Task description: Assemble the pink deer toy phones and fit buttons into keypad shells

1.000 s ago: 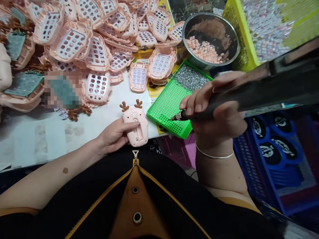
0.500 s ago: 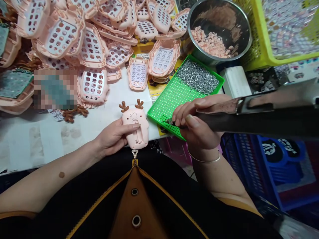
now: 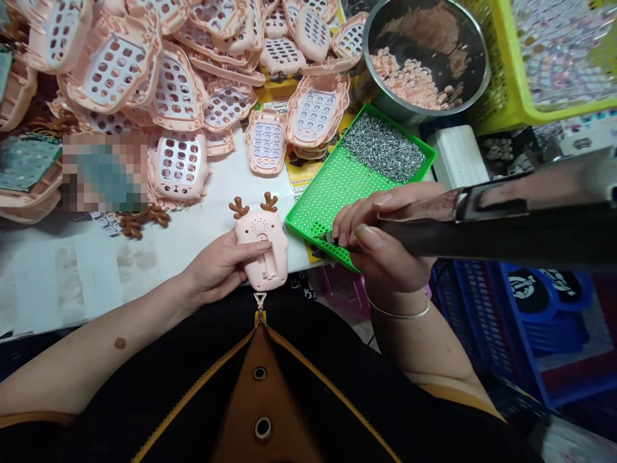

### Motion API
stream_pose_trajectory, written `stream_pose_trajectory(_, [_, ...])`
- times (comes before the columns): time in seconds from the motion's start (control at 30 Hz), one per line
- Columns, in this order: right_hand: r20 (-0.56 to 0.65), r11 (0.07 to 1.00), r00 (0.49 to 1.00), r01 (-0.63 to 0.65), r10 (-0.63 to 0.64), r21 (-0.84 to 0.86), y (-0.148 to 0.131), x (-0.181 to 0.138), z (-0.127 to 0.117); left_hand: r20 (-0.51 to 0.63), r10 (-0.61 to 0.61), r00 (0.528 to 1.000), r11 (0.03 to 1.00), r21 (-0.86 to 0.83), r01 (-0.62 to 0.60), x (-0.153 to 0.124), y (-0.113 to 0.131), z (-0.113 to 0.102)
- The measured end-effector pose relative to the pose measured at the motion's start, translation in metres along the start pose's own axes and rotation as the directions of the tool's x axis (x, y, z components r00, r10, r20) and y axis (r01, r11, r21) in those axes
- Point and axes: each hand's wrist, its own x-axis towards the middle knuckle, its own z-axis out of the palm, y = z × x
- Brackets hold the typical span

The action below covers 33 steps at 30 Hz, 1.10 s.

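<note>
My left hand [image 3: 219,263] grips a pink toy phone [image 3: 261,222] with brown antlers, its back turned up and my thumb lying over the uncovered battery compartment. In my right hand [image 3: 385,235] is a dark electric screwdriver [image 3: 424,243], my fingers wrapped round its front end. The driver's tip points down over the lower left end of a green perforated tray [image 3: 311,199]. A heap of small silver screws [image 3: 383,148] fills the tray's far end. Whether a screw sits on the tip is too small to tell.
Pink phone shells [image 3: 116,71] are piled across the table's back left. A steel bowl [image 3: 424,58] of small pink parts stands behind the tray, beside a yellow basket [image 3: 525,112] of bagged pieces. Blue crates [image 3: 520,379] stand low on the right.
Almost nothing differs. The whole view has shifted very slightly; both hands keep their hold, and the driver's tip stays over the same end of the green tray.
</note>
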Motion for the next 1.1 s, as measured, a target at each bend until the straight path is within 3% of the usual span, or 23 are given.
stream_pose_trajectory(0.33, [0.004,0.998,0.998,-0.061,0.061,0.022,-0.02,0.0,-0.003,0.002,0.003,1.0,1.0,0.024,-0.003,0.001,-0.003,-0.003])
stream_pose_trajectory(0.47, [-0.064,0.996,0.997,-0.039,0.044,0.083,-0.034,0.006,0.0,0.038,0.152,0.988,0.962,0.223,-0.156,-0.009,0.004,-0.005])
stream_pose_trajectory(0.5, [-0.071,0.994,0.996,-0.047,0.055,0.102,-0.038,0.008,0.0,0.084,0.225,0.971,0.912,0.332,-0.24,-0.014,0.008,-0.004])
stream_pose_trajectory(0.57, [-0.04,0.988,0.996,-0.071,0.077,0.138,-0.046,0.013,0.001,0.252,0.349,0.903,0.716,0.549,-0.43,-0.025,0.015,-0.001])
stream_pose_trajectory(0.63, [0.02,0.979,0.996,-0.092,0.09,0.18,-0.053,0.018,0.003,0.418,0.376,0.827,0.496,0.663,-0.561,-0.036,0.017,0.005])
stream_pose_trajectory(0.67, [0.039,0.975,0.995,-0.101,0.095,0.197,-0.056,0.019,0.005,0.448,0.375,0.812,0.437,0.686,-0.581,-0.04,0.016,0.009])
stream_pose_trajectory(0.8, [0.093,0.96,0.985,-0.161,0.143,0.227,-0.064,0.02,0.017,0.415,0.392,0.821,0.401,0.727,-0.558,-0.046,0.002,0.019])
stream_pose_trajectory(0.97, [0.101,0.967,0.985,-0.156,0.138,0.202,-0.073,0.014,0.025,0.537,0.275,0.798,0.151,0.795,-0.587,-0.05,-0.005,0.016])
stream_pose_trajectory(1.1, [0.156,0.967,0.981,-0.145,0.114,0.209,-0.077,0.012,0.025,0.586,0.202,0.785,0.009,0.8,-0.6,-0.054,-0.005,0.01])
